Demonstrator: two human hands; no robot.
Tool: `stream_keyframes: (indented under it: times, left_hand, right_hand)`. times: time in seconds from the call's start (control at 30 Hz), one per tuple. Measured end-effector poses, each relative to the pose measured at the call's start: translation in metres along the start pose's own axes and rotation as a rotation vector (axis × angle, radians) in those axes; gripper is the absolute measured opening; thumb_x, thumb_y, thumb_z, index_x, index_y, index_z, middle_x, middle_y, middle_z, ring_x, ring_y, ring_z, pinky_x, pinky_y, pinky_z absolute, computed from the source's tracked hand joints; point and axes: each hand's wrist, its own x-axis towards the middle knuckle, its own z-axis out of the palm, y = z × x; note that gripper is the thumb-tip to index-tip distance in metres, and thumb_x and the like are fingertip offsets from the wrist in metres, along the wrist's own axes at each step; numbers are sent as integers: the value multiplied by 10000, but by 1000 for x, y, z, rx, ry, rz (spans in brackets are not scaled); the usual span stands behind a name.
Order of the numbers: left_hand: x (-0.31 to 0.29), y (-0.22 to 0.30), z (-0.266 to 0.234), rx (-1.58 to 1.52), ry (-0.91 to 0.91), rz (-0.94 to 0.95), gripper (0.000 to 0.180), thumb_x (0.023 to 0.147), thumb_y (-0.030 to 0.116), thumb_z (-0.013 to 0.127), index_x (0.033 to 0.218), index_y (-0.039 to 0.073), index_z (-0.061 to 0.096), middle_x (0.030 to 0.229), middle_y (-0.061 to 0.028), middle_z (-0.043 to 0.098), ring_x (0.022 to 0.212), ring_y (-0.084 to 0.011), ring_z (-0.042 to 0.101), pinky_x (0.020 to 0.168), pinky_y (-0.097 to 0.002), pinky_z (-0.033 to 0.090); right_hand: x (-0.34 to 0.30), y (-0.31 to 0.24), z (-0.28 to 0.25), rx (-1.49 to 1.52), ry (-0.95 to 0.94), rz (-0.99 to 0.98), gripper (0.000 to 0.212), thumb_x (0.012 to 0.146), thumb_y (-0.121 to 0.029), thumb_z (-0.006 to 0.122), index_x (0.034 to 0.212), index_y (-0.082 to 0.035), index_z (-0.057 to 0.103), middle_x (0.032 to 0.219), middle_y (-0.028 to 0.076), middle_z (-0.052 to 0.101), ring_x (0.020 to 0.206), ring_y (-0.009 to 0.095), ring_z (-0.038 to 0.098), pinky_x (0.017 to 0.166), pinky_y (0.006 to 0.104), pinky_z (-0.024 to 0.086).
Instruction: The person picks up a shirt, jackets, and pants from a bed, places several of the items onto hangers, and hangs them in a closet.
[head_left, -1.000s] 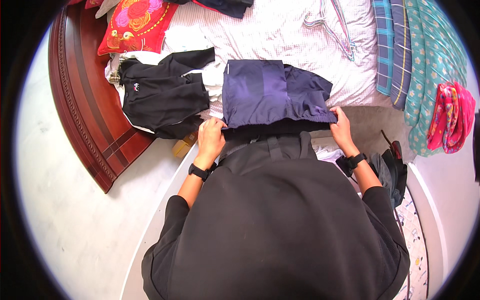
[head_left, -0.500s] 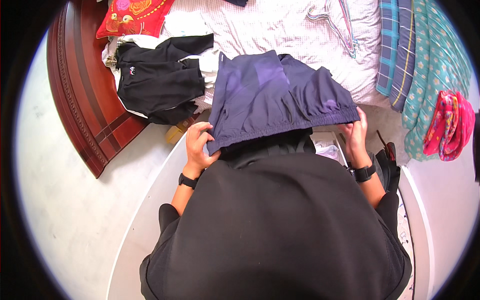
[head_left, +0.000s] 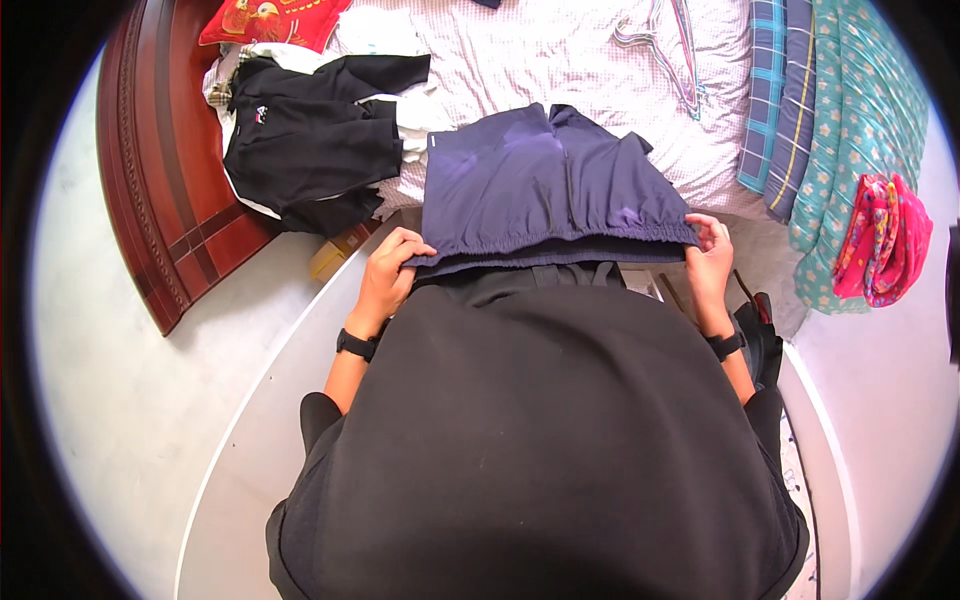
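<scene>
Dark navy shorts (head_left: 530, 185) with a gathered elastic waistband are stretched between my hands, their far part lying on the edge of the bed. My left hand (head_left: 388, 272) pinches the left end of the waistband, thumb and fingers closed on the cloth. At the right end, my right hand (head_left: 708, 258) grips the same band. The waistband hangs in front of my body, its two layers slightly apart along the near edge. A black long-sleeved top (head_left: 310, 135) lies on the bed to the left of the shorts.
A carved wooden headboard (head_left: 160, 170) curves along the left. Beyond the shorts is the checked bedsheet (head_left: 560, 55) with hangers (head_left: 675, 60) on it. A red cushion (head_left: 275, 22) sits far left; folded bedding (head_left: 775, 100), a teal floral quilt (head_left: 860, 150) and pink cloth (head_left: 885, 240) are at right.
Both hands have drawn the waistband straighter and more level; its left corner has come up and its right end has shifted left. The view has shifted slightly.
</scene>
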Motion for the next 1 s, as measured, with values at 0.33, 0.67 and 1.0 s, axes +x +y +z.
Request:
stream_keyframes:
  times: [0.33, 0.67, 1.0]
  left_hand:
    - [-11, 10, -19, -54, -264, -39, 234, 700, 119, 743, 891, 29, 642, 828, -93, 559, 820, -274, 588, 715, -329, 457]
    - [60, 34, -68, 262, 202, 501, 355, 547, -192, 485, 808, 16, 607, 1020, -108, 599, 1007, -303, 575, 890, -369, 459]
    - [110, 69, -138, -828, 563, 471, 443, 761, -62, 406, 1182, -38, 543, 1030, -62, 627, 938, -126, 585, 871, -261, 456]
  right_hand:
    - [0, -49, -3, 149, -60, -33, 474, 696, 148, 380, 1012, -19, 691, 1155, 66, 555, 880, 122, 582, 730, 215, 485]
    - [57, -160, -35, -209, -353, -837, 374, 503, 158, 397, 770, 11, 614, 1096, 146, 600, 1078, 324, 588, 931, 330, 443]
    - [69, -251, -88, 175, -79, -604, 210, 737, 44, 434, 837, 3, 614, 882, 101, 634, 802, 191, 624, 725, 268, 497]
